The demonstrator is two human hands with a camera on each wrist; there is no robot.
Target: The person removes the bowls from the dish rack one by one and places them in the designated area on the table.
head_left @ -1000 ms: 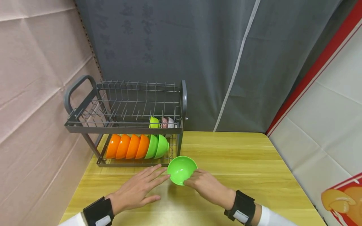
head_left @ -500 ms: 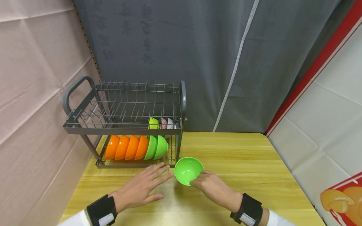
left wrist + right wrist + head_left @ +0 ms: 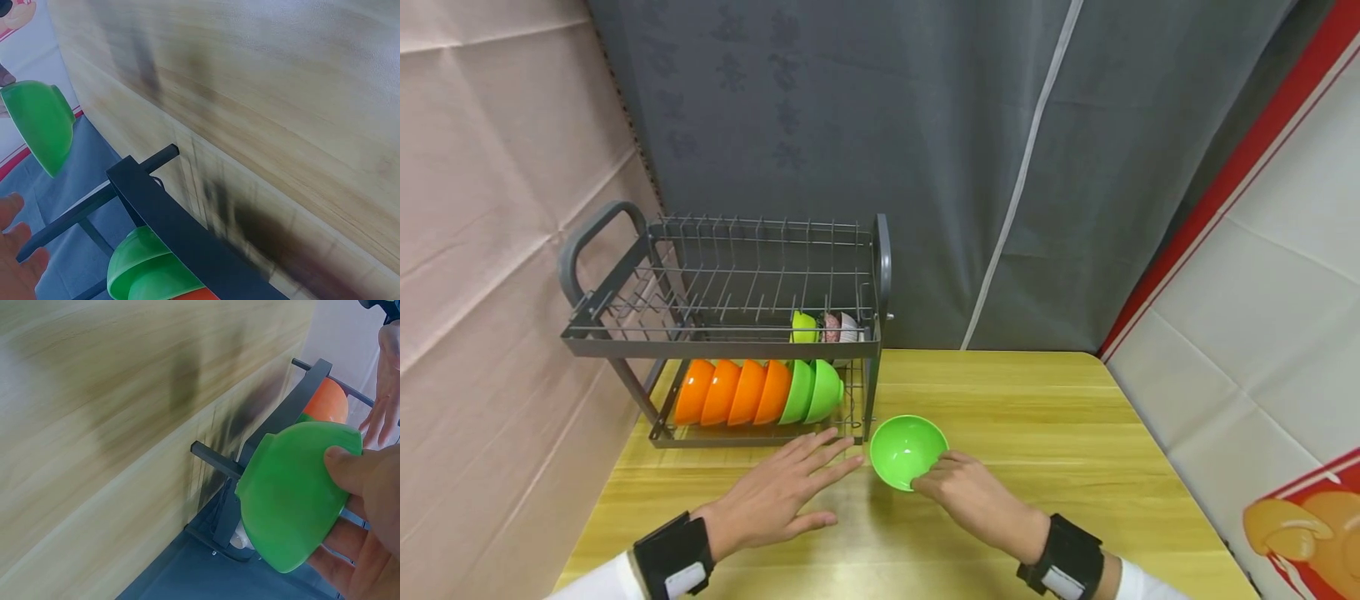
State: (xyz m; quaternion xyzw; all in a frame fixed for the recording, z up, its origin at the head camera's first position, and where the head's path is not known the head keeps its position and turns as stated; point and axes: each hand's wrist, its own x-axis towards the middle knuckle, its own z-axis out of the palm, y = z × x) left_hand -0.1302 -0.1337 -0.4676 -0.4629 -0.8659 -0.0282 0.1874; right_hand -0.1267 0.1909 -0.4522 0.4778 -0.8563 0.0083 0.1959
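Observation:
A green bowl (image 3: pixel 904 454) is held above the table by my right hand (image 3: pixel 973 504), its thumb on the outside and its fingers at the rim in the right wrist view (image 3: pixel 294 494). My left hand (image 3: pixel 778 498) hovers left of the bowl, palm down with fingers spread, holding nothing and apart from the bowl. Behind it stands a two-tier grey dish rack (image 3: pixel 722 348). On its lower tier, several orange bowls (image 3: pixel 722 393) and two green bowls (image 3: pixel 812 392) stand tilted on edge in a row.
Behind that row, a small lime-green dish (image 3: pixel 805 327) and some pink and white pieces (image 3: pixel 841 327) show partly through the wires. The wooden table (image 3: pixel 1015 433) extends right. A pale cloth wall (image 3: pixel 497 250) borders the left and a grey curtain (image 3: pixel 955 167) the back.
My right hand has carried the green bowl slightly right, away from my left hand. My left hand has shifted a little right, still spread. The view has drifted slightly.

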